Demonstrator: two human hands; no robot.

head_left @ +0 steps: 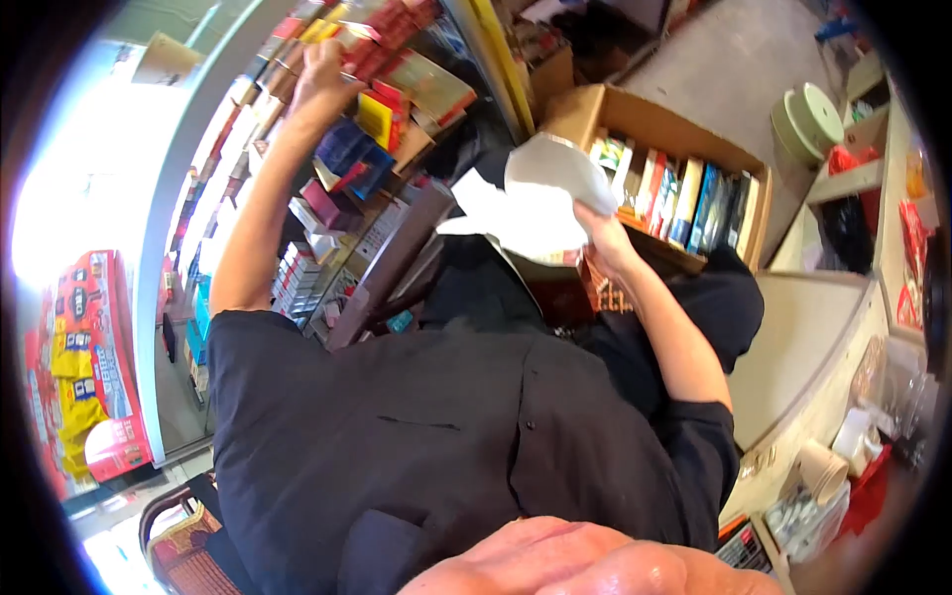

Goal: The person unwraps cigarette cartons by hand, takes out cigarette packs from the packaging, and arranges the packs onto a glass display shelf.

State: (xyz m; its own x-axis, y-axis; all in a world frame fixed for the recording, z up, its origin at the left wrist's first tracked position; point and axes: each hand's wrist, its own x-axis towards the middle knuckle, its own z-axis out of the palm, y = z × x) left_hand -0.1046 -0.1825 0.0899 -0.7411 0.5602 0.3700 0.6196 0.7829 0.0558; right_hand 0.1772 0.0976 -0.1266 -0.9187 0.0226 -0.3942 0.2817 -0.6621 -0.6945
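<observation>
Up at the left, my left hand [323,79] reaches among the stacked small boxes [283,84] on a shelf behind a glass case. Its fingers are curled at the boxes, and what they grip, if anything, cannot be made out. My right hand [605,243] is closed on the edge of some white paper [540,213], loosely folded and spread above my lap. Close to my left hand are a yellow and red box [379,119] and a dark blue package [352,157]. Beyond my right hand stands an open cardboard box [684,124] full of upright books or packs.
A brown wooden bar [392,263] lies beside my left leg. The case's pale frame [164,218] runs along the left. At the right are a cabinet [808,327], plastic bags [808,521] and a paper cup [823,471]. A pale green round object [808,119] stands on the floor.
</observation>
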